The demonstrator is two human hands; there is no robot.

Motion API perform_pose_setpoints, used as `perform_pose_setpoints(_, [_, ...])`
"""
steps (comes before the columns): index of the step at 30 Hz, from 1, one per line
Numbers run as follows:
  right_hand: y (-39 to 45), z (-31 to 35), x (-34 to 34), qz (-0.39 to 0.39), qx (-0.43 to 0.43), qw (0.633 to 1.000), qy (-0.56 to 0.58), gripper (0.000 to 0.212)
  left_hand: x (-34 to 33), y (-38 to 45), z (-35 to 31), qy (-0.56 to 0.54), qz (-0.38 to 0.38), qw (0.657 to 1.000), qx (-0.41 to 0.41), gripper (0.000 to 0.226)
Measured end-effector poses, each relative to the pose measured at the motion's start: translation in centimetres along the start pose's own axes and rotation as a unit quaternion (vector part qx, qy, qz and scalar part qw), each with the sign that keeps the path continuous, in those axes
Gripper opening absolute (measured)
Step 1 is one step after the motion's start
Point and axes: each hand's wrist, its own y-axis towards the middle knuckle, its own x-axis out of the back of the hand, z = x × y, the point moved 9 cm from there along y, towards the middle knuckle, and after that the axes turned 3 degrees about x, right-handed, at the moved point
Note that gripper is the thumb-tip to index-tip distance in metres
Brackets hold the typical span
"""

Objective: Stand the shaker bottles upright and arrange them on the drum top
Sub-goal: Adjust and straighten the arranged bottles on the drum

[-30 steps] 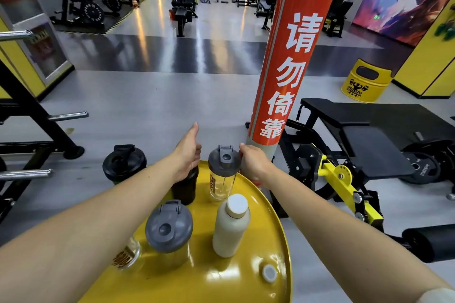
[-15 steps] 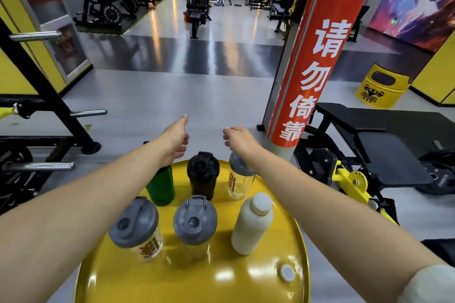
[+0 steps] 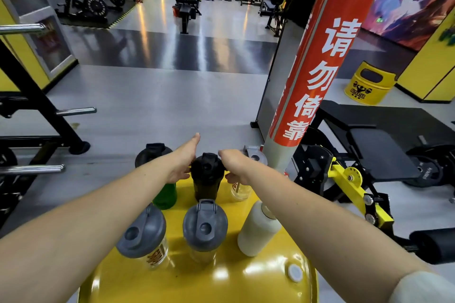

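Head cam, mid-frame: six shaker bottles stand upright on the yellow drum top (image 3: 221, 285) in two rows. Left hand (image 3: 183, 163) is wrapped around the green bottle (image 3: 166, 195), right hand (image 3: 235, 167) grips the clear bottle (image 3: 240, 190) — the black bottle (image 3: 206, 177) sits between them, apparently untouched.

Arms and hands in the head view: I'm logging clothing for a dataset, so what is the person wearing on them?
Both forearms are bare. The left hand and right hand show no gloves, watch or rings. Only a pale sleeve edge shows at the right upper arm, bottom right corner.
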Motion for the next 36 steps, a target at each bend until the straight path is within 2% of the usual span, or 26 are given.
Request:
perform_pose_setpoints(3, [0.0, 0.0, -0.5, 0.01, 0.003, 1.0, 0.019, 0.019, 0.1, -0.1, 0.2, 0.001, 0.0, 1.0, 0.003, 0.095])
perform_pose_setpoints(7, [-0.3, -0.2, -0.2, -0.001, 0.001, 1.0, 0.03, 0.011, 0.3, -0.3, 0.5, -0.017, 0.012, 1.0, 0.004, 0.096])
perform_pose_setpoints(11, [0.0, -0.4, -0.3, 0.0, 0.013, 0.999, 0.05, 0.024, 0.2, -0.7, 0.6, -0.023, 0.012, 1.0, -0.003, 0.096])
perform_pose_setpoints(13, [-0.2, -0.3, -0.2, -0.004, 0.018, 0.999, 0.043, 0.02, 0.0, -0.9, 0.4, -0.019, 0.012, 1.0, -0.009, 0.094])
perform_pose_setpoints(16, [0.2, -0.6, 0.2, -0.012, 0.011, 0.999, 0.038, 0.026, -0.1, -0.9, 0.4, -0.013, 0.008, 1.0, -0.012, 0.093])
perform_pose_setpoints(18, [0.6, -0.9, 0.3, -0.014, 0.013, 0.999, 0.041, 0.043, -0.1, -0.9, 0.5, -0.006, 0.003, 1.0, -0.013, 0.092])
perform_pose_setpoints(20, [0.7, -1.0, 0.4, -0.019, 0.013, 0.999, 0.038, 0.05, -0.1, -1.0, 0.5, -0.001, 0.0, 1.0, -0.015, 0.091])
perform_pose_setpoints(27, [-0.3, -0.1, 0.5, -0.021, 0.036, 0.999, -0.01, 0.045, 0.0, -1.2, 0.1, -0.007, -0.021, 0.999, -0.042, 0.083])
perform_pose_setpoints(31, [-1.4, 2.6, 1.1, -0.048, 0.108, 0.992, -0.047, 0.041, 1.3, -2.1, -1.7, 0.008, -0.061, 0.993, -0.101, 0.08])
perform_pose_setpoints(32, [-1.8, 3.6, 1.0, -0.054, 0.136, 0.988, -0.053, 0.039, 2.1, -2.6, -2.4, 0.023, -0.085, 0.988, -0.127, 0.076])
perform_pose_setpoints(36, [-3.4, 6.6, -0.3, -0.072, 0.226, 0.965, -0.111, 0.038, 6.1, -6.1, -5.4, 0.051, -0.165, 0.954, -0.244, 0.025])
